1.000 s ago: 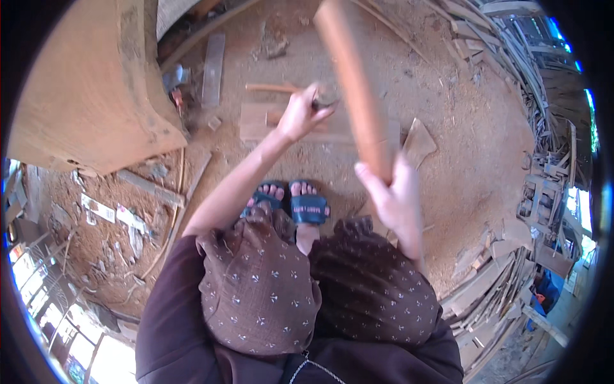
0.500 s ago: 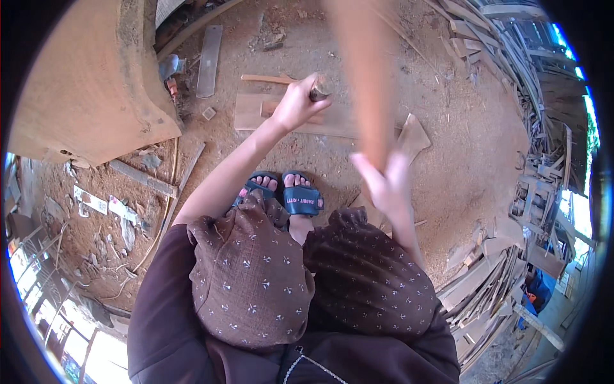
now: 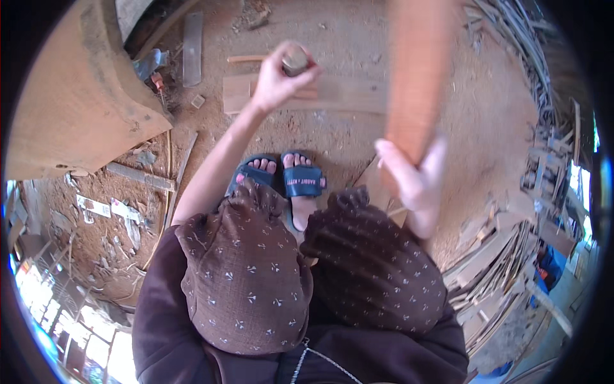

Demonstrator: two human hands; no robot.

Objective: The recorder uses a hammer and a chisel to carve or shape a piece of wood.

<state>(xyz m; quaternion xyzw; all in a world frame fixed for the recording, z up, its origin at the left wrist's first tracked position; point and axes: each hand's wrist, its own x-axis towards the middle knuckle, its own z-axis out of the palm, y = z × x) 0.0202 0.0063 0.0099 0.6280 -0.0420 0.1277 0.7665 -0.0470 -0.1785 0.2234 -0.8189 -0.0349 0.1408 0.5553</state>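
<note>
My left hand (image 3: 274, 83) is wrapped round an upright tool handle (image 3: 295, 59) with a blunt round top; the hand hides its lower part. Under that hand a flat pale wooden board (image 3: 240, 96) lies on the dirt floor. A short reddish wooden piece (image 3: 308, 94) shows at the board, partly behind my wrist, and a thin wooden stick (image 3: 246, 59) lies just beyond. My right hand (image 3: 417, 178) grips the near end of a long reddish-brown wooden bat (image 3: 421, 70), which is raised, smeared by motion and runs out of the top edge.
My sandalled feet (image 3: 304, 176) stand close to the board. A large curved wooden slab (image 3: 89, 96) rises at the left. Wood scraps (image 3: 141, 176) and a flat strip (image 3: 192, 51) lie near it. Stacked offcuts (image 3: 492, 269) line the right side.
The wooden bat and my right hand have shifted to the right. My left hand, still round the handle, appears slightly farther up and left, and the whole view has shifted a little.
</note>
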